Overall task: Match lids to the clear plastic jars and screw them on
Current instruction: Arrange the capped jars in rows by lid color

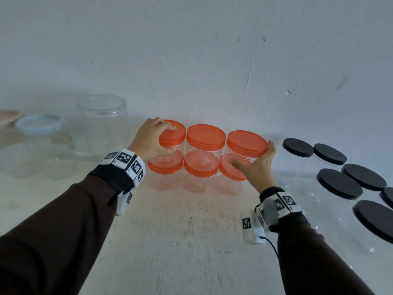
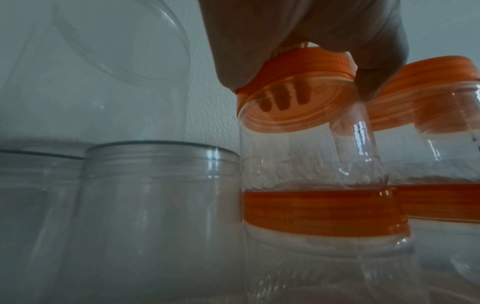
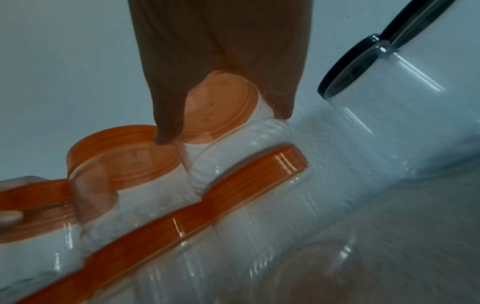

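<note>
Six clear jars with orange lids stand against the wall in two stacked rows of three. My left hand (image 1: 163, 139) grips the orange lid (image 1: 173, 134) of the top left jar, fingers over its top and thumb at its front. The left wrist view shows that hand (image 2: 298, 30) curled over the same lid (image 2: 298, 86). My right hand (image 1: 256, 163) holds the top right jar (image 1: 244, 154), thumb on its near side and fingers along the right of its lid. In the right wrist view my right hand (image 3: 221, 61) straddles this jar (image 3: 233, 127). The middle top jar (image 1: 205, 143) stands untouched.
A tall lidless clear jar (image 1: 102, 124) and a jar with a pale blue lid (image 1: 39, 123) stand at the left. Lidless clear jars (image 2: 161, 185) sit close beside my left hand. Several black-lidded jars (image 1: 338, 184) crowd the right side. The wall (image 1: 191, 60) rises directly behind.
</note>
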